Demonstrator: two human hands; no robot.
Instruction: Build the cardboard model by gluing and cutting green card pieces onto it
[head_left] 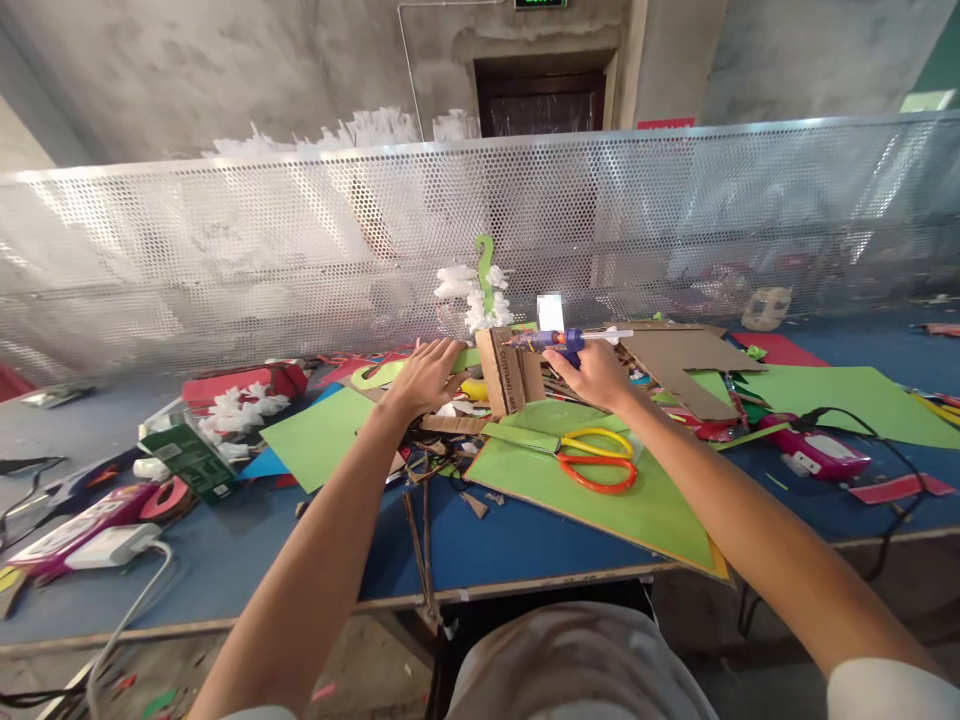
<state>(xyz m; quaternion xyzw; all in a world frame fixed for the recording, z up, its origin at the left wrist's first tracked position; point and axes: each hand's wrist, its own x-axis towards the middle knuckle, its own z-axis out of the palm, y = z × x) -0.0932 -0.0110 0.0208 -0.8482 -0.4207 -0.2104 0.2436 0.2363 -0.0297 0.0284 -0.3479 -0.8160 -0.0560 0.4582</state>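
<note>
My right hand [596, 375] is wrapped round a blue glue gun [536, 341], with a clear stick jutting from its back. The nozzle points left, at the upper part of a standing piece of brown cardboard [504, 375]; whether it touches cannot be made out. My left hand [427, 380] grips a curled green paper strip [384, 373], which shows on both sides of the fingers. Behind the cardboard rises a green paper hook shape [485, 268] with white tufts [487, 310] around it. Scissors [592, 458] with yellow and orange handles lie on green sheets [540, 490] before me.
A perforated metal screen [300, 250] runs along the table's back. Paper and cardboard scraps are strewn around the middle. Left are a green box [191, 455] and a power strip [86, 525]; right are a magenta power strip [814, 452], its black cable and a jar [766, 308].
</note>
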